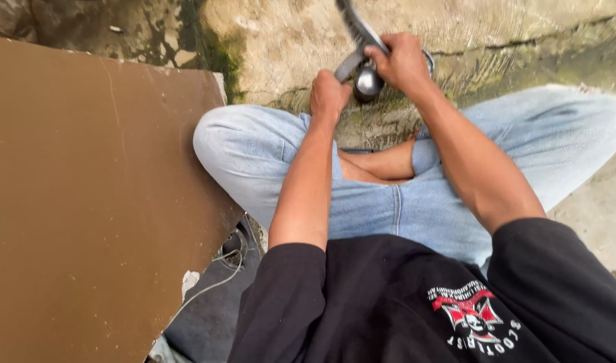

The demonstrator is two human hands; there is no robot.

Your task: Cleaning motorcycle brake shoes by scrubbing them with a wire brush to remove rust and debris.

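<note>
1. No packages, labels, signs or screens show anywhere in the head view.
2. The nearest thing to one is a printed emblem (470, 313), red, white and black, on the person's black shirt.

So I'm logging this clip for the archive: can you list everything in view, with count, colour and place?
Metal part: one, shiny grey, rounded, between both hands at top centre.
Dark tool: one, grey-black, long, running up from the right hand out of frame.
Board: one, brown, flat, filling the left side.
Ground: concrete, beige with green moss, across the top.
Wire: one, pale, below the board's edge.
Jeans: light blue, legs crossed, centre.
Shirt: black, printed emblem, bottom.
Left hand: closed on the metal part's handle.
Right hand: closed on the dark tool.
</note>
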